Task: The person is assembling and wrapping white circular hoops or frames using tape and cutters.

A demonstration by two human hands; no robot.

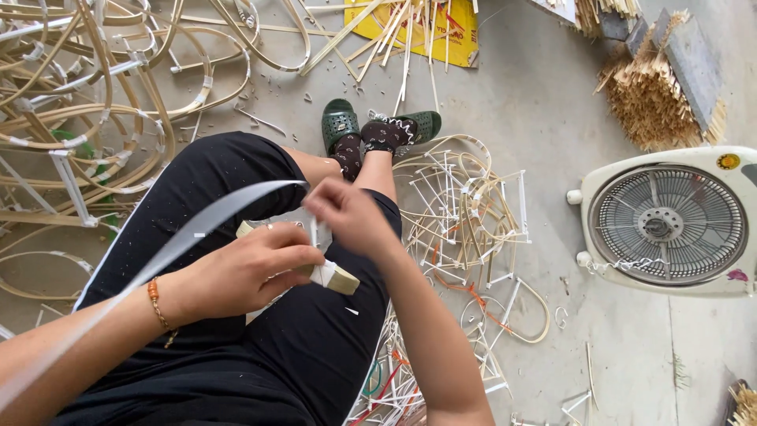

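My left hand [248,268] grips a short flat bamboo piece [341,278] over my lap; its pale end sticks out to the right. My right hand [347,214] pinches a white plastic strip [315,233] just above that piece, where white wrapping covers the bamboo. A long white strip [197,230] runs from the hands toward the lower left, across my left forearm. A beaded bracelet [156,304] sits on my left wrist. I sit in black trousers, with my feet in green sandals [340,122] on the concrete floor.
Bent bamboo hoops bound with white strip [87,110] pile up at the left. Small wrapped frames [465,213] lie by my right leg. A white box fan [670,225] stands at the right, bundles of bamboo splints [650,95] behind it, a yellow sheet [457,35] at the top.
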